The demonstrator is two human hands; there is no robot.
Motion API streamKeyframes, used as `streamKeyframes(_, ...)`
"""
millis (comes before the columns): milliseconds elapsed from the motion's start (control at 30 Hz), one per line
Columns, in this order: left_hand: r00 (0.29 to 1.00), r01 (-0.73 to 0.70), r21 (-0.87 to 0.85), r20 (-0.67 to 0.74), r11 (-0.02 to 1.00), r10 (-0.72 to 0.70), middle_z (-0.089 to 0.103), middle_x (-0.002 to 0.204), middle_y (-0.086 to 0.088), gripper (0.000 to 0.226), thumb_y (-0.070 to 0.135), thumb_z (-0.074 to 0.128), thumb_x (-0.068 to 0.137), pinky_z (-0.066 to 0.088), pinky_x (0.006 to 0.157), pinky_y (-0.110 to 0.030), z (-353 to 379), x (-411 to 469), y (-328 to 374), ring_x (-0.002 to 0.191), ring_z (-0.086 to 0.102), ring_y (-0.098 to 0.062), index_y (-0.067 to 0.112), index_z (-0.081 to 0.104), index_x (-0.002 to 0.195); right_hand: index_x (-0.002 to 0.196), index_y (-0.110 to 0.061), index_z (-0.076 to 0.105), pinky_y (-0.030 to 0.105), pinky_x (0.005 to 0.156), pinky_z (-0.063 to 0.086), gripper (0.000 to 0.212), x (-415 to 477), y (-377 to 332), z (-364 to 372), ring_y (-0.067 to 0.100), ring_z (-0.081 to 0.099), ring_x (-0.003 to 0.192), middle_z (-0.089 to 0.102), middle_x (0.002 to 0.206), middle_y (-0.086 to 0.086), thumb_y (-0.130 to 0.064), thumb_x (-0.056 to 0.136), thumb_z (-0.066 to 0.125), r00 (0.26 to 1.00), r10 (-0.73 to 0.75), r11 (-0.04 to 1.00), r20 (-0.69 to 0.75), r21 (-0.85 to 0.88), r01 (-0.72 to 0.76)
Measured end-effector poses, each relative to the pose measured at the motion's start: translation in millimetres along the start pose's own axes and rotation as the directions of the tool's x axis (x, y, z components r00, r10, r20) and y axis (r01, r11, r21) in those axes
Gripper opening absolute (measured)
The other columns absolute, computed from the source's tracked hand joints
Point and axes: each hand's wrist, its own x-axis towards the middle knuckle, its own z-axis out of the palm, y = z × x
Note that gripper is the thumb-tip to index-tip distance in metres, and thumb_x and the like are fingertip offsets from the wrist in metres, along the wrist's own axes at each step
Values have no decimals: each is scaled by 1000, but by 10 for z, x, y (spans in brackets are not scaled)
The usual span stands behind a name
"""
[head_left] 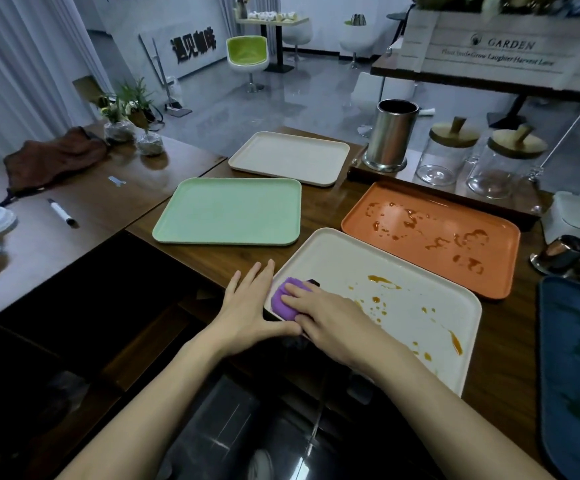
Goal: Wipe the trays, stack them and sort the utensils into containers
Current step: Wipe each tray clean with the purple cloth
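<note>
Now wiping the near white tray, cloth at its left corner.

From the head view, the right hand (330,320) presses a purple cloth (281,299) onto the left corner of the near white tray (350,258), fingers laid almost flat over it rather than clenched. The left hand (250,306) lies spread on the table against that tray's left rim, holding nothing and likely bracing it. Brown sauce smears (382,280) lie right of the cloth on the same tray. An orange tray (461,209), also smeared, sits just beyond it, and a green tray (229,211) lies beyond it to the left. The tray sits close to the table's near edge, so a hard stroke could skid it off. Flat pressure may also spread the sauce instead of lifting it.
</note>
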Motion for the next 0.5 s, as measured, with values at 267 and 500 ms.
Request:
streamKeyframes(267,1000,20,65,7,998,-20,1,171,7,147,109,31,51,-13,126,-44,1,31,-19,156,-10,-8,21,1,164,156,-35,28,24,120,20,52,-578,183,-4,-4,0,149,8,162,-25,-28,106,41,993,107,994,-50,17,-106)
streamKeyframes(500,996,-24,113,85,993,15,-4,170,11,110,102,22,68,-18,122,-50,-67,121,11,156,-14,-11,43,15,161,158,-36,24,21,121,12,54,-631,179,85,3,-2,153,7,164,-22,-33,107,41,983,152,988,-103,4,-152)
